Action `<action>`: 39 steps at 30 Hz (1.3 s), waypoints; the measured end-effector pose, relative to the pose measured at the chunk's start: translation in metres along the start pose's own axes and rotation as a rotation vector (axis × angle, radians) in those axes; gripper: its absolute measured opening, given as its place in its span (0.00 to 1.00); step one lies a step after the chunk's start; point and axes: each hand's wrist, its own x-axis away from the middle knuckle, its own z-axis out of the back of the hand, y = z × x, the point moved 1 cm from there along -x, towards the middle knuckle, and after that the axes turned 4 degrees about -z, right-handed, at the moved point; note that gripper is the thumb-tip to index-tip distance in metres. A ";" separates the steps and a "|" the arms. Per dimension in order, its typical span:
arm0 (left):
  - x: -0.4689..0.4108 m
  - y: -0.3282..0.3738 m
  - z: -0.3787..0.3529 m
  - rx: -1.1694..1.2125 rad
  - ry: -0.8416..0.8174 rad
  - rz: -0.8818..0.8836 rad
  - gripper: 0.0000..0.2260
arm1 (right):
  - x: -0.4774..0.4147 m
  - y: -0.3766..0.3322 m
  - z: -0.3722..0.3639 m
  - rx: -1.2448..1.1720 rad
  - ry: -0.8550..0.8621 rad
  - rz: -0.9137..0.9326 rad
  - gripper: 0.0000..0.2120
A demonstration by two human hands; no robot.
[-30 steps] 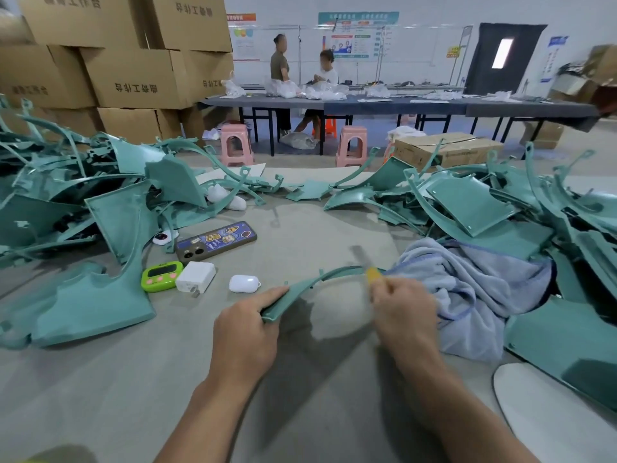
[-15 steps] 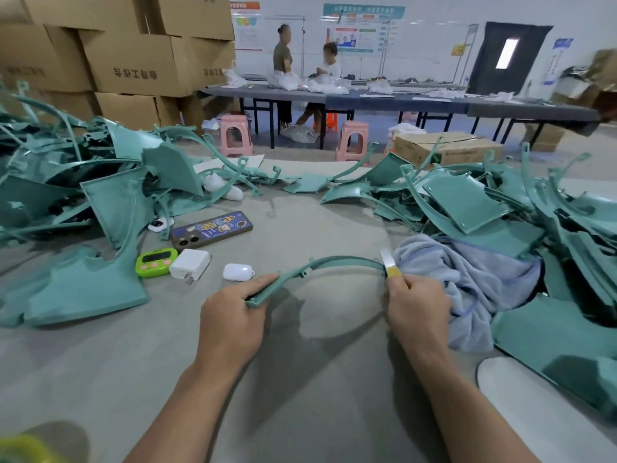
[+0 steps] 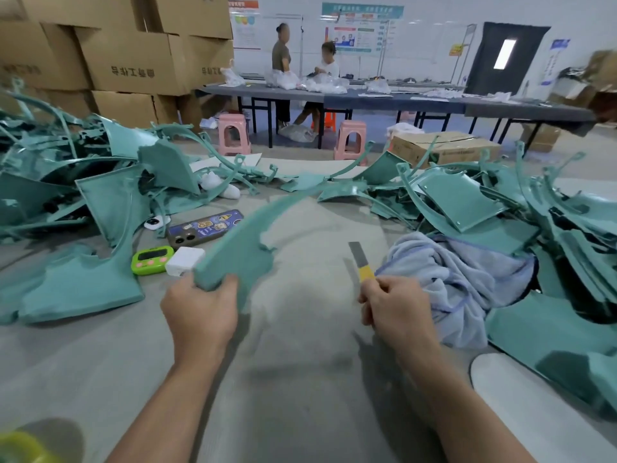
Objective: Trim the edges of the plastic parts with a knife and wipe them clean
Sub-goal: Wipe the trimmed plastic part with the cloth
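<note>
My left hand (image 3: 200, 315) grips the near end of a curved teal plastic part (image 3: 240, 242), which is raised off the table and blurred, its thin arc reaching up and to the right. My right hand (image 3: 397, 305) holds a yellow-handled knife (image 3: 360, 262), blade pointing up and away, apart from the part. A pale blue cloth (image 3: 460, 282) lies crumpled just right of the knife hand. Piles of teal plastic parts sit to the left (image 3: 83, 202) and to the right (image 3: 500, 208).
A phone (image 3: 203, 228), a green timer (image 3: 152, 259), a white charger (image 3: 183, 260) and a small white device (image 3: 153, 222) lie left of centre on the grey table (image 3: 300, 345). Cardboard boxes, pink stools and two people at a long table stand beyond.
The knife has come off the part's edge. My left hand has turned and lifted the part, so its broad face now shows instead of a thin arc lying across the table.
</note>
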 end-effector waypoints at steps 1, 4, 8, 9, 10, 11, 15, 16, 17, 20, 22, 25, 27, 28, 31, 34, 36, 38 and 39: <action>-0.004 -0.001 0.002 0.063 0.059 0.074 0.09 | 0.005 -0.003 -0.004 0.073 -0.028 0.017 0.17; -0.016 -0.011 0.005 0.395 0.145 0.292 0.13 | 0.013 -0.010 -0.011 0.278 -0.170 0.035 0.19; -0.023 -0.019 0.004 0.628 0.144 0.417 0.17 | 0.016 -0.014 0.000 0.398 0.086 0.097 0.26; -0.022 -0.018 0.003 0.632 0.126 0.427 0.15 | 0.014 -0.015 0.007 0.366 0.241 0.156 0.23; -0.020 -0.017 0.001 0.633 0.100 0.435 0.11 | 0.010 -0.015 0.016 0.359 0.395 0.251 0.16; -0.018 -0.015 0.000 0.623 0.060 0.438 0.08 | 0.005 -0.014 0.023 0.414 0.483 0.310 0.10; -0.006 -0.006 -0.009 0.491 -0.115 0.424 0.06 | -0.013 0.007 0.032 0.831 0.148 0.114 0.21; -0.004 -0.003 -0.010 0.467 -0.142 0.413 0.07 | -0.015 0.008 0.032 0.828 0.099 0.117 0.15; -0.002 -0.001 -0.012 0.450 -0.160 0.399 0.08 | -0.016 0.007 0.034 0.764 0.110 0.151 0.09; 0.007 0.006 -0.014 0.455 -0.203 0.343 0.08 | -0.007 -0.010 0.043 0.308 0.366 0.334 0.07; 0.013 0.010 -0.016 0.483 -0.262 0.308 0.07 | 0.010 -0.029 0.047 0.168 0.566 0.549 0.04; 0.021 0.016 -0.021 0.496 -0.353 0.277 0.07 | 0.039 -0.054 0.028 0.194 0.547 0.750 0.04; 0.022 0.020 -0.024 0.518 -0.381 0.311 0.06 | 0.059 -0.066 -0.001 0.252 0.448 0.826 0.06; 0.023 0.022 -0.025 0.544 -0.395 0.332 0.06 | 0.065 -0.068 -0.016 0.273 0.388 0.847 0.05; 0.028 0.025 -0.023 0.586 -0.484 0.279 0.07 | 0.065 -0.067 -0.053 0.355 0.198 0.806 0.04; 0.029 0.024 -0.020 0.543 -0.461 0.233 0.07 | 0.043 -0.063 -0.064 0.397 0.156 0.747 0.04; 0.030 0.026 -0.021 0.505 -0.437 0.215 0.10 | 0.022 -0.072 -0.059 0.471 0.226 0.616 0.06; 0.033 0.028 -0.021 0.457 -0.436 0.179 0.14 | 0.007 -0.084 -0.054 0.476 0.281 0.436 0.07; 0.034 0.029 -0.021 0.421 -0.428 0.152 0.18 | 0.007 -0.088 -0.054 0.443 0.286 0.417 0.04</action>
